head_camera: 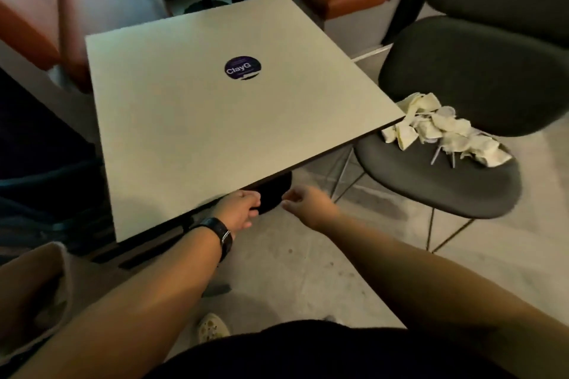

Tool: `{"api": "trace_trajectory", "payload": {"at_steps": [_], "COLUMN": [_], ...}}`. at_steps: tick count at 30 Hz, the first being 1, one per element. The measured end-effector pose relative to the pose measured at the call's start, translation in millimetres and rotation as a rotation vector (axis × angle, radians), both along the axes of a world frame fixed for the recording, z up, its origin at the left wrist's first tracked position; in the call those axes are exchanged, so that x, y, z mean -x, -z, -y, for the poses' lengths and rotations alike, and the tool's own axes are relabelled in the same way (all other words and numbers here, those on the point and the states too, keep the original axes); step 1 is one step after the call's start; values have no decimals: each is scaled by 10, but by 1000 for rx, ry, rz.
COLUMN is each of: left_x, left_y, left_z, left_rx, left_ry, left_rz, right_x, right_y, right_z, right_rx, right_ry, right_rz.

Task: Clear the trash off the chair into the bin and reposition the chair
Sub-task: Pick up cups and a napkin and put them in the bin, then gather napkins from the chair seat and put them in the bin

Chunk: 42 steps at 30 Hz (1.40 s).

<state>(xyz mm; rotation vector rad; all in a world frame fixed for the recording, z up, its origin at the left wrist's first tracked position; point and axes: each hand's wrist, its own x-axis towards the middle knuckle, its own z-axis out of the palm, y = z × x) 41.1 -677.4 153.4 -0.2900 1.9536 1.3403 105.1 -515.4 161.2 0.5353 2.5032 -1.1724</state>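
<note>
None of the task looks done yet. A heap of crumpled pale paper napkins with a few grey plastic sticks (443,132) lies on the seat of the dark grey moulded chair with thin metal legs (446,188), far off to the right of both hands and further from the person. One end of the heap is tucked under the corner of the square pale worktop with a round purple sticker (215,120).

Nearer the person, the left hand (238,212), a black watch on its wrist, has its fingers curled at the near edge of the worktop; motion blur makes it hard to say whether they actually clasp the edge. Just to its right, the right hand (308,203) hangs in the air with loosely bent fingers and holds nothing. No bin is in view.

Everything remains: gathering the heap, binning it, and moving the chair, which stands angled out from the worktop.
</note>
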Motion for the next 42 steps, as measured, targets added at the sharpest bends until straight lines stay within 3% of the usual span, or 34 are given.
{"api": "trace_trajectory", "payload": {"at_steps": [10,19,31,42], "left_x": [-547,-462,498,954], "left_y": [101,120,313,644], "left_z": [-2099,-3615,-5413,-6271], "left_rx": [1,-25,38,101], "left_ry": [288,487,694,561], "left_rz": [18,45,145,226], "right_x": [-988,-1382,-735,-319], "right_y": [-22,54,417,1125], "right_z": [-2069,-3296,-4774,-5839], "right_rx": [55,122,196,257], "right_ry": [389,711,985,980], "right_rz": [21,-13,70,224]}}
